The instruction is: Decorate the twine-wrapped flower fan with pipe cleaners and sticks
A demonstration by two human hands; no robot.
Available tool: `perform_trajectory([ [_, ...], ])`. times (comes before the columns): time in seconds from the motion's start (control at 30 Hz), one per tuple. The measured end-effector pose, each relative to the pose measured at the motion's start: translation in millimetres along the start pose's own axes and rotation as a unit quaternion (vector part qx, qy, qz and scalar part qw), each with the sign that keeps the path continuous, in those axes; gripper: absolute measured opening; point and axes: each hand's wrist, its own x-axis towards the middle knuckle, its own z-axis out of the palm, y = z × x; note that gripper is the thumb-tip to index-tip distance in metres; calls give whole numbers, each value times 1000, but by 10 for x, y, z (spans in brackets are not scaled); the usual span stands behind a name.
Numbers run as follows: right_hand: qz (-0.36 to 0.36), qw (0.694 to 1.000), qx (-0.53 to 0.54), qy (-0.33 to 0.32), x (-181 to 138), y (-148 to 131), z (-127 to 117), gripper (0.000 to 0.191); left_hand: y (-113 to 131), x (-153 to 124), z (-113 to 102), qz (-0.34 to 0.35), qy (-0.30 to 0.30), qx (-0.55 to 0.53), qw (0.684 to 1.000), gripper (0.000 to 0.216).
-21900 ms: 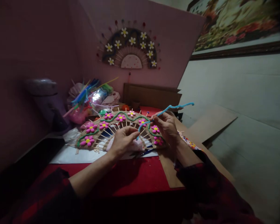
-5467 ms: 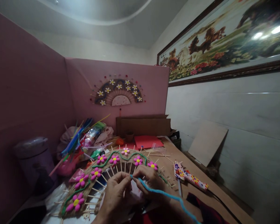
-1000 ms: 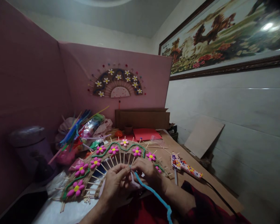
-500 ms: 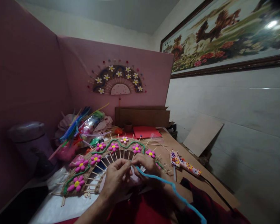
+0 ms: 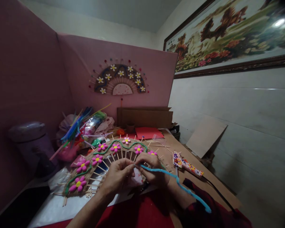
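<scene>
A light blue pipe cleaner runs from my fingertips out over my right forearm, its free end hanging at lower right. My left hand pinches at its near end with thumb and forefinger. Right beside it, my right hand is closed on the same end, fingertips almost touching the left ones. Exactly what the fingertips do with the end is too small to tell. Beneath both hands lies a half-round fan of twine and thin sticks, with pink flowers and a green wavy line. My hands cover part of its right side.
A glue gun with a flowered cover and black cable lies to the right. Pipe cleaners and bagged supplies heap at left, near a lidded container. Red paper lies behind. A finished-looking fan hangs on the pink panel.
The blue pipe cleaner's free end has swung up slightly and now shows fully. Both hands stay together, with a small shift of the right hand. The view has tilted a little.
</scene>
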Motion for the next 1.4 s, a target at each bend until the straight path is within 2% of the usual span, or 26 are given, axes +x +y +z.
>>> perform_trajectory([
  [0.13, 14, 1000, 3, -13, 14, -21, -29, 15, -18, 8, -13, 25, -5, 42, 999, 29],
  [0.27, 10, 1000, 0, -30, 1, 10, -28, 12, -81, 37, -27, 46, 0, 43, 998, 28],
  [0.6, -57, 996, -37, 55, -16, 21, 71, 5, -74, -14, 102, 19, 59, -71, 996, 32],
  [0.8, -100, 990, -74, 64, -39, 46, 115, 12, -122, -5, 103, 27, 81, -167, 982, 25],
  [1.0, -179, 975, -117, 59, -56, 217, 208, 14, -122, -11, 147, -5, 102, -232, 967, 31],
  [1.1, -164, 977, -114, 69, -51, 186, 206, 14, -109, -24, 160, 1, 102, -212, 972, 32],
  [1.3, -42, 996, -47, 70, -18, -16, 113, 12, -3, -105, 179, 24, 70, -83, 994, 36],
  [1.4, -28, 997, -28, 58, -8, -21, 60, 11, 45, -132, 170, 16, 47, -35, 998, 37],
])
